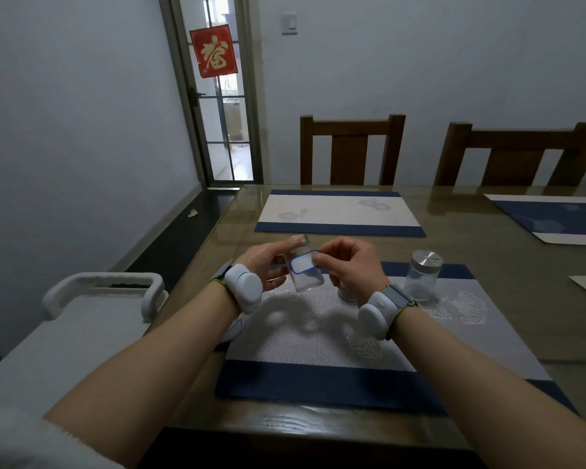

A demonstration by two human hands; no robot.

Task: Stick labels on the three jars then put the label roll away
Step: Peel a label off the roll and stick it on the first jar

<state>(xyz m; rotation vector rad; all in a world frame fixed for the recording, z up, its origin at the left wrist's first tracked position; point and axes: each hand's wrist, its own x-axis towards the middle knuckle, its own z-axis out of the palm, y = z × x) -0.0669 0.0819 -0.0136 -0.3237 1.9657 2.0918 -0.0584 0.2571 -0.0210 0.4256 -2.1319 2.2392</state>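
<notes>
Blue-edged, the white label (304, 262) lies on the clear jar (306, 273) my left hand (264, 262) grips tilted above the placemat (318, 336), my right hand (349, 265) fingertips pinching its edge. Right of that jar, a second, steel-lidded jar (422, 275) stands on the placemat; a third (346, 294) sits mostly hidden behind my right wrist.

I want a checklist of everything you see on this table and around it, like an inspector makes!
Surface: glass-topped wooden table with blue and white placemats; work happens over the near placemat.
Job's things: held jar, tilted, label being pressed on; second jar upright, no label visible; third jar mostly hidden behind the right hand. Label roll: possibly the pale shape under the left wrist, cannot tell.
Clutter: nothing seen.
Grippers: left hand grips the held jar; right hand pinches the label.
Cables: nothing seen.
Surroundings: two wooden chairs, glass door with red decoration, white cart.
</notes>
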